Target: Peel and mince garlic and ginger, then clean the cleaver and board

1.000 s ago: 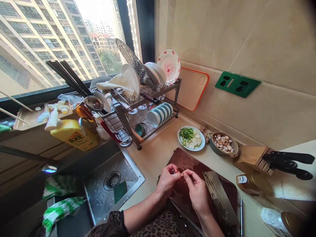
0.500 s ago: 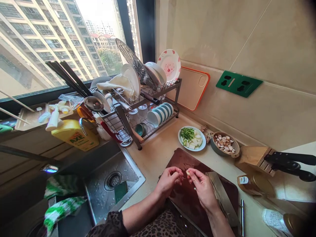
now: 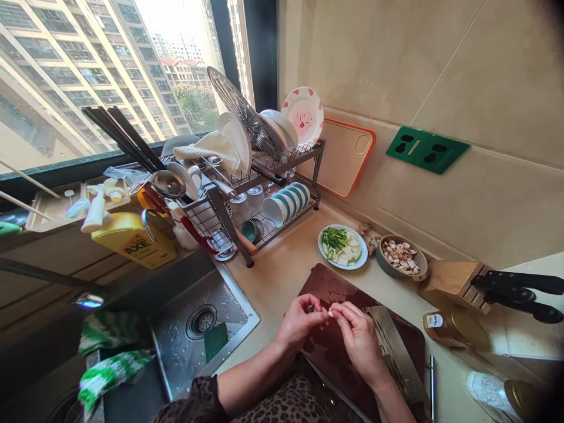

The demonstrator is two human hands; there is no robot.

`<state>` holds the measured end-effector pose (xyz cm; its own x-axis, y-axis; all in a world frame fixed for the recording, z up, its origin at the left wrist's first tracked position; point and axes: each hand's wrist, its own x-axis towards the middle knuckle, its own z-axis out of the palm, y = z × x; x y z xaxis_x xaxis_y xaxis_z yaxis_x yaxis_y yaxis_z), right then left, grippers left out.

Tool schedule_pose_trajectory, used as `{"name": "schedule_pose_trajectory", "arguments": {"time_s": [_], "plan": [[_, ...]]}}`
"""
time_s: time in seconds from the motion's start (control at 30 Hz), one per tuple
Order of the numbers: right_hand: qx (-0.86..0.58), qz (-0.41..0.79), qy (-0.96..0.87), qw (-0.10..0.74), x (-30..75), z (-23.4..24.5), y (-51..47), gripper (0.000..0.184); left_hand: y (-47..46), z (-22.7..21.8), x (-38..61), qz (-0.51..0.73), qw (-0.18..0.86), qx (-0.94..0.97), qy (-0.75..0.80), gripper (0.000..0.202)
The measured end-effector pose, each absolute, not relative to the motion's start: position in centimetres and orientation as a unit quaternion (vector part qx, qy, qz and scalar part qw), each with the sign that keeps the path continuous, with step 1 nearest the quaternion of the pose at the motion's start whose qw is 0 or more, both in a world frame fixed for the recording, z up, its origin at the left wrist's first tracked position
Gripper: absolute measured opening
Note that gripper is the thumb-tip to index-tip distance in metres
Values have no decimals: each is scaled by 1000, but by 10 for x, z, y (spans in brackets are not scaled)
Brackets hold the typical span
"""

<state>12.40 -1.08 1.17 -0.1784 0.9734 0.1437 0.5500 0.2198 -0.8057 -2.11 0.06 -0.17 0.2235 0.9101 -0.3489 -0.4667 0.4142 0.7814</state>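
Between the fingertips of both hands is a small pale garlic clove (image 3: 331, 314), mostly covered by the fingers. My left hand (image 3: 300, 320) is curled, its thumb and finger pinching at the clove's left side. From the other side my right hand (image 3: 356, 335) grips it between thumb and forefinger. Both hands are over a dark red-brown cutting board (image 3: 324, 285). A broad-bladed cleaver (image 3: 396, 346) lies on the board's right part, partly under my right wrist. Behind the board stands a plate (image 3: 363, 258) with cut green pepper and white slices.
Right of the plate are ginger (image 3: 372, 239) and a bowl (image 3: 393, 271) of garlic cloves. A knife block (image 3: 453, 282) and jars (image 3: 458, 331) line the right side. On the left lie the sink (image 3: 238, 314) and a loaded dish rack (image 3: 222, 220).
My left hand has moved right and its fingertips now meet the clove in my right hand. My right hand has shifted slightly left and down.
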Motion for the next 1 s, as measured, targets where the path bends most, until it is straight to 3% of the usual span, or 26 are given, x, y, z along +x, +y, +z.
{"name": "schedule_pose_trajectory", "arguments": {"time_s": [0.33,0.6,0.83,1.0], "plan": [[-546,310,-692,357,117,14,-13,28,1,-5,-17,502,718,240,417,27],[-548,457,-567,412,115,-5,-11,28,2,-12,-15,499,748,191,394,31],[-529,415,-613,415,118,5,-13,19,6,0,-18,497,700,261,442,25],[-519,469,-555,450,115,0,-13,17,5,3,-15,483,714,248,441,24]]}}
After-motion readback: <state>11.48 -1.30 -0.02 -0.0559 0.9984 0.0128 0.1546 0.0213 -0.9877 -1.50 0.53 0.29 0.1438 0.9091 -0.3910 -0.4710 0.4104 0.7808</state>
